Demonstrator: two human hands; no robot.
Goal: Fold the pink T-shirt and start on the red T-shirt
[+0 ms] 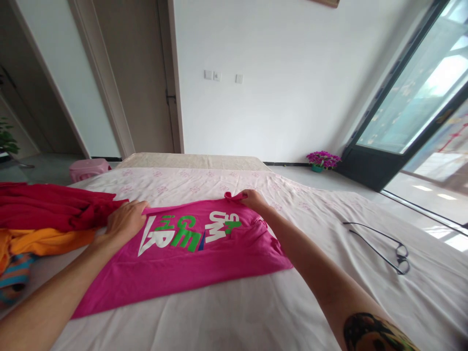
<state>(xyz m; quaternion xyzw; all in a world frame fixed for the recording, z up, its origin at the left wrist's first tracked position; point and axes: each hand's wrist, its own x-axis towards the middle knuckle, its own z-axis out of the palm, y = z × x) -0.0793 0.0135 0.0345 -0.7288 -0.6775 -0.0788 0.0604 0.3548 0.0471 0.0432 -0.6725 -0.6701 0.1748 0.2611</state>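
A magenta T-shirt (183, 273) with white and green lettering lies partly folded on the pale bed sheet. My left hand (126, 219) pinches its far edge at the left, beside the print. At the far right corner, my right hand (252, 199) grips the fabric between thumb and fingers, where a small bit of cloth sticks up. The shirt's upper edge runs fairly straight between both hands, while its right end is bunched and wrinkled under my right forearm.
Red clothing (54, 204), an orange garment (54, 241) and a striped blue and orange cloth (16, 278) lie at the left. Eyeglasses (401, 251) rest on the bed sheet (314, 302) at the right. Beyond stand a pink stool (88, 169) and a potted purple plant (323, 160).
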